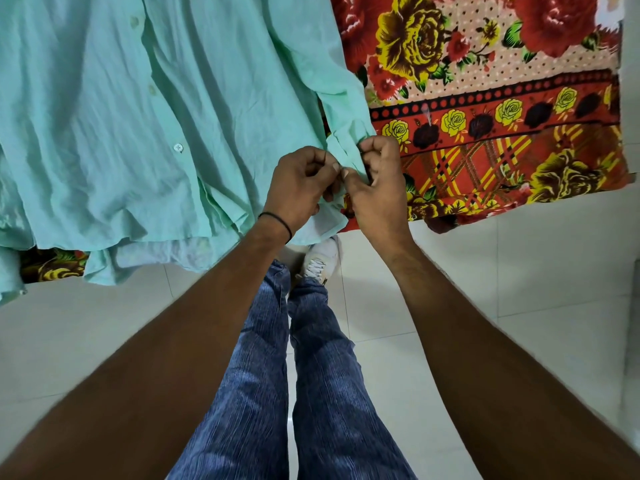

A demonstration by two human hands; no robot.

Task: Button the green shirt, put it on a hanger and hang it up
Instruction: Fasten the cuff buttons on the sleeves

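Note:
The green shirt [138, 126] lies spread on a bed, its hem hanging over the near edge. A row of small buttons, one of them a white button [178, 147], runs down its front. The shirt's right sleeve ends in a cuff [341, 148] at the bed's edge. My left hand [299, 183] and my right hand [375, 178] both pinch this cuff, thumbs and fingertips meeting at its edge. The cuff's button is hidden by my fingers. No hanger is in view.
A red floral bedsheet [491, 109] covers the bed and hangs over its edge. White floor tiles [519, 271] lie below. My legs in blue jeans [311, 358] and a white shoe [320, 258] stand close to the bed.

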